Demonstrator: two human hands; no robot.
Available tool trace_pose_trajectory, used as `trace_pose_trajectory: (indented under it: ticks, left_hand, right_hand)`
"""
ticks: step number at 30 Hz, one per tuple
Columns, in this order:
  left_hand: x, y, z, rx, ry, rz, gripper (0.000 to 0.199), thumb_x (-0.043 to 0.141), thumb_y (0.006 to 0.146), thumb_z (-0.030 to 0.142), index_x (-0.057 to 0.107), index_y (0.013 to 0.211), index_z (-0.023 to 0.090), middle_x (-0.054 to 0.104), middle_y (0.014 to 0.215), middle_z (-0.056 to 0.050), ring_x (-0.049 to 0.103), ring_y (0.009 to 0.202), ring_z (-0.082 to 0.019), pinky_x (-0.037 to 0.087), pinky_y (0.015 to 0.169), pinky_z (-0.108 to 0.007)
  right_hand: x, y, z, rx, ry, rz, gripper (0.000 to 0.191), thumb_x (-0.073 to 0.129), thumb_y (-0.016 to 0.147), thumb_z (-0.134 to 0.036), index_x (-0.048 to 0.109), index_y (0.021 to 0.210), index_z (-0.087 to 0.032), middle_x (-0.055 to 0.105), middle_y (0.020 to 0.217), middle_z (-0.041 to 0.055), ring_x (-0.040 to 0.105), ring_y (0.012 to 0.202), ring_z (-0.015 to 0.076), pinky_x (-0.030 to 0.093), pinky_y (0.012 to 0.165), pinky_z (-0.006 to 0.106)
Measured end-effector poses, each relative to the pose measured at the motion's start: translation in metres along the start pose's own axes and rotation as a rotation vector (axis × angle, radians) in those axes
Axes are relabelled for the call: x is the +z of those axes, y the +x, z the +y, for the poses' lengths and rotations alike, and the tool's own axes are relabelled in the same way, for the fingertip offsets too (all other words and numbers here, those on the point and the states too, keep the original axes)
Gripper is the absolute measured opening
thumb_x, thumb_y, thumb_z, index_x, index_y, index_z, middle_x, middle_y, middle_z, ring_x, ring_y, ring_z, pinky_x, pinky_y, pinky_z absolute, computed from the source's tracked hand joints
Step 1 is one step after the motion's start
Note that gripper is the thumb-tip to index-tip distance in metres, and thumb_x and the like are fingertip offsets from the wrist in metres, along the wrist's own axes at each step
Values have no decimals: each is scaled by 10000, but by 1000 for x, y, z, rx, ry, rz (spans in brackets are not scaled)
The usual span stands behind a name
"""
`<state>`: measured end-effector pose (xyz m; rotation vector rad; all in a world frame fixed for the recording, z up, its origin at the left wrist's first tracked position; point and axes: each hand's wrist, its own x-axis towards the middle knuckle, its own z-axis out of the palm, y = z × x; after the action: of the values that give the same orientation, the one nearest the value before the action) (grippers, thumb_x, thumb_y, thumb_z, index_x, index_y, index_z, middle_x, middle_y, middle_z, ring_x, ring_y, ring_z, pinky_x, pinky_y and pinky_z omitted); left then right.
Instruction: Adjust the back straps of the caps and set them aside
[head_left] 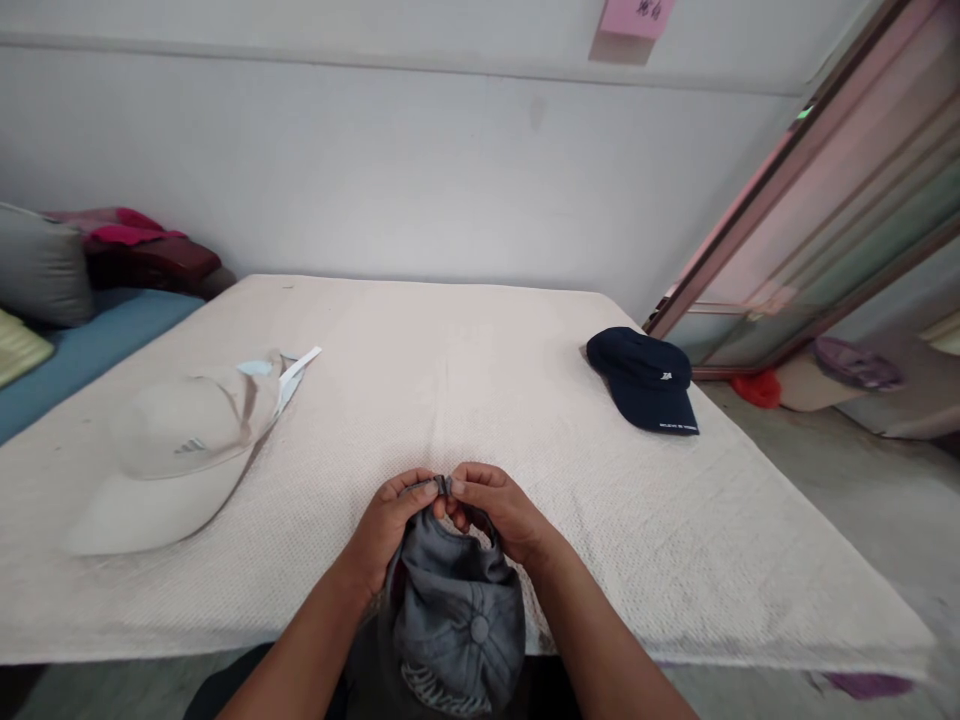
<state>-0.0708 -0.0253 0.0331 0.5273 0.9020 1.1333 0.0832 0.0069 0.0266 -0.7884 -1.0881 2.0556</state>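
Observation:
A grey baseball cap [461, 600] with pale stitched lettering hangs at the table's front edge, its back strap turned away from me. My left hand [394, 515] pinches one side of that strap between thumb and fingers. On the other side, my right hand [495, 505] grips the strap close to a small dark buckle [442, 485], and the thumbs nearly meet there. A beige cap [180, 440] with a loose white strap end lies to the left. Farther off on the right rests a navy cap [637, 375] with white marks.
The caps lie on a table under a cream textured cloth [450, 370], against a pale wall [390, 170]. At left are a grey cushion [45, 265] and a blue surface [112, 325]. A sliding glass door [810, 220] stands at right.

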Motion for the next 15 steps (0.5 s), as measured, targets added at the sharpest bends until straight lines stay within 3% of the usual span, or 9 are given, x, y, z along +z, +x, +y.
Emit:
trace_pose_trajectory:
  ticks: [15]
  left_hand:
    - [1, -3, -1, 36, 48, -130, 67, 616, 765, 166, 636, 708, 136, 624, 599, -15, 627, 621, -158, 476, 629, -255]
  right_hand:
    - [0, 1, 1, 50, 40, 10, 169, 600, 775, -282, 570, 680, -146, 593, 617, 11, 492, 500, 73, 349, 488, 199]
